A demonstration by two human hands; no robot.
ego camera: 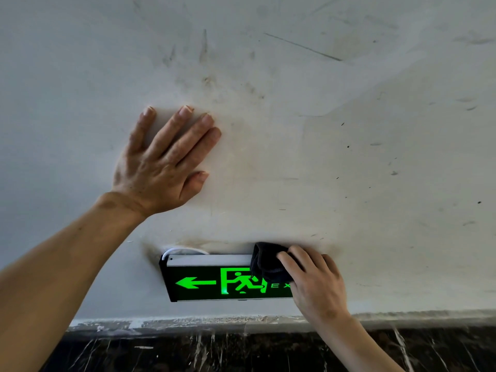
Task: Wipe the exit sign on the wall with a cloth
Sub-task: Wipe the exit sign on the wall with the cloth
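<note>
On the wall [349, 130], right hand [316, 280] presses cloth [268, 261] onto exit sign [209, 283]

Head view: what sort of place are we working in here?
Probably a corridor or stairwell in a public or commercial building: a lit green exit sign mounted low on a scuffed white wall, just above a dark marble skirting.

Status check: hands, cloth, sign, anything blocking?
Left hand flat on wall, empty. Right hand presses dark cloth on exit sign, top right end. White cable at sign's top left; nothing blocking.
</note>
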